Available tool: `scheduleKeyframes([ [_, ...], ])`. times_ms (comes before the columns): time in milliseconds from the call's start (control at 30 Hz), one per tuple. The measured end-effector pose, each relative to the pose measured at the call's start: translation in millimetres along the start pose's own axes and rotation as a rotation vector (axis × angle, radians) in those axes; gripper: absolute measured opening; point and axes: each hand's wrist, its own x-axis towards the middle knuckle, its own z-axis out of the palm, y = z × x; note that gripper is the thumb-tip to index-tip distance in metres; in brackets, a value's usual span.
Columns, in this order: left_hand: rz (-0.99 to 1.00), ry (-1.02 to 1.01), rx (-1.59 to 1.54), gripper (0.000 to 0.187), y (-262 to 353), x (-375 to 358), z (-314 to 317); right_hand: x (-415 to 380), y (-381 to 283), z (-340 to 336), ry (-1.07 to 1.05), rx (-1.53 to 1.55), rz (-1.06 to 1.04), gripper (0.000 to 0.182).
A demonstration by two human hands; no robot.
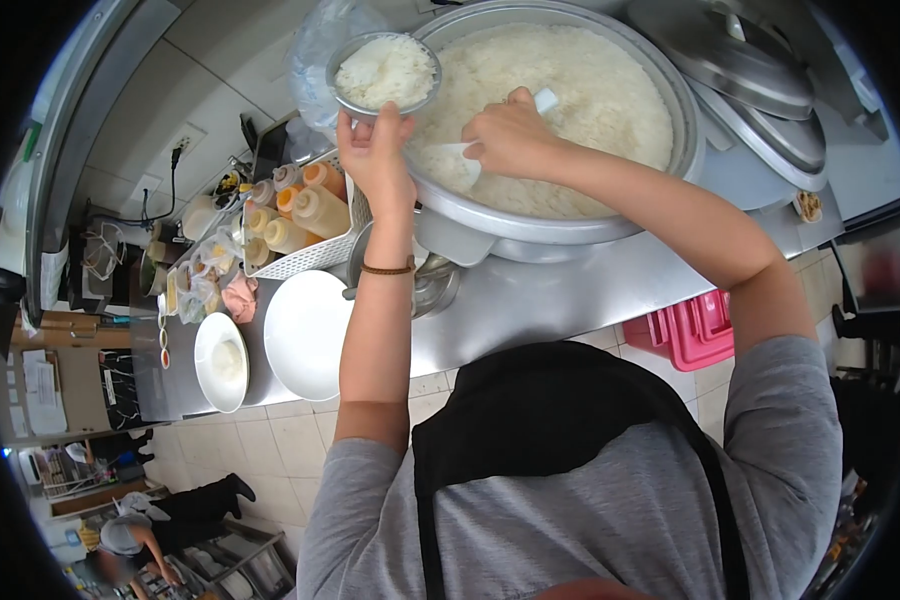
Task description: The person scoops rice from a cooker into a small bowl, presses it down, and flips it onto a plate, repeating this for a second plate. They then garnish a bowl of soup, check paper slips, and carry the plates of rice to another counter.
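Note:
My left hand (pixel 378 160) holds up a small metal bowl (pixel 350 103) filled with white rice (pixel 385 68), its fingers closed around the lower side. The bowl is beside the left rim of a large round metal pot (pixel 540 231) full of cooked rice (pixel 570 80). Over that rice, my right hand (pixel 515 135) grips a white rice paddle (pixel 466 172). The paddle's blade points down and left at the pot's near left part, and its handle end shows beyond my fist. Whether the blade is pushed into the rice is hard to tell.
A white basket (pixel 305 257) of sauce bottles stands left of the pot. Nearer are a large white plate (pixel 305 335) and a smaller dish (pixel 208 365) with a rice mound. Metal lids (pixel 740 65) lie at right. A pink bin (pixel 685 330) is below the counter; another person (pixel 135 540) stands lower left.

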Motion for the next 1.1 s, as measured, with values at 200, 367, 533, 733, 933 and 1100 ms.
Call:
scheduleKeyframes([
  [200, -0.128, -0.036, -0.025, 0.039, 3, 7, -7, -40, 41, -22, -0.001, 0.123, 0.072, 0.017],
  [367, -0.325, -0.079, 0.012, 0.042, 13, 6, 0, -47, 53, -109, 0.077, 0.029, 0.204, 0.029],
  [533, -0.534, -0.279, -0.007, 0.029, 6, -4, 28, -29, 37, -119, 0.524, -0.49, 0.073, 0.016],
  [733, -0.676, -0.319, -0.193, 0.026, -9, 0, 38, -29, 37, -79, 0.424, -0.594, -0.098, 0.027],
  [933, -0.668, -0.241, -0.294, 0.026, -4, 3, 38, -50, 33, -77, 0.545, -0.438, -0.241, 0.039],
  [1100, -0.692, -0.241, -0.296, 0.03, -1, -2, 36, -47, 27, -53, 0.327, -0.207, -0.094, 0.054],
])
